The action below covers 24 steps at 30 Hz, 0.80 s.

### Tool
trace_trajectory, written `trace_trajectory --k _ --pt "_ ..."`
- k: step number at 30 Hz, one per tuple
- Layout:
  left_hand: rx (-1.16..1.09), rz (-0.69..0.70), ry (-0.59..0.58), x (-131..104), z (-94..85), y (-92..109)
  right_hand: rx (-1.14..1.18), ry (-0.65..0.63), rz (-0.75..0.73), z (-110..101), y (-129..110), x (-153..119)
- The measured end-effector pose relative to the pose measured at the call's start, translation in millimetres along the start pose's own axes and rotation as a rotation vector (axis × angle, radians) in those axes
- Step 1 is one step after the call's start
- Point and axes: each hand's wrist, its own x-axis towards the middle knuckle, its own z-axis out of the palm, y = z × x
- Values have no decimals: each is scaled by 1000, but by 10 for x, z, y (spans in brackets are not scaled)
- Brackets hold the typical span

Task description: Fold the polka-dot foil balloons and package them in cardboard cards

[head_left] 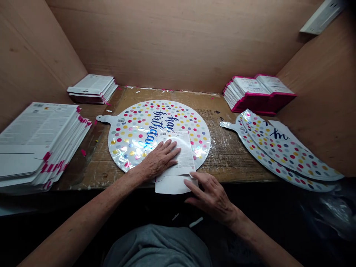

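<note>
A round foil balloon [133, 137], white with coloured dots and blue "happy birthday" lettering, lies flat before me. On its near right part rests a white printed packaging card [182, 159], with a plain flap [169, 185] reaching past the table's front edge. My left hand [160, 159] lies flat on the card, palm down, its fingers stretched out. At the card's lower right corner is my right hand [213, 196], its fingers apart and their tips touching the flap's edge. The underside of the flap is hidden.
Stacked white printed cards with pink edges stand at the near left [47, 129] and far left [93, 85]. A pink-edged stack of packages [256, 92] sits far right. More dotted balloons [280, 148] overlap the right edge. Wooden walls [178, 48] enclose the cardboard-covered table [230, 163].
</note>
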Motion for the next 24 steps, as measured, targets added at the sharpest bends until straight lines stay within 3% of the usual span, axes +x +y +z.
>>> trace_trajectory --k 5,10,13,15,19,21,24 --pt "-143 -33 282 -392 -118 260 -93 19 -76 187 5 106" --pt "-169 70 161 -810 -139 425 -56 36 -93 235 50 55" --pt "-174 41 216 -842 -75 462 8 72 -51 253 50 84" --pt "-205 -62 283 -786 -33 498 94 79 65 272 37 155" --pt "-147 -474 409 -630 64 562 193 61 379 330 14 276" --pt "-82 -607 441 -585 126 578 88 44 325 349 15 245" --pt "-75 -663 469 -566 186 627 -32 51 95 334 27 115"
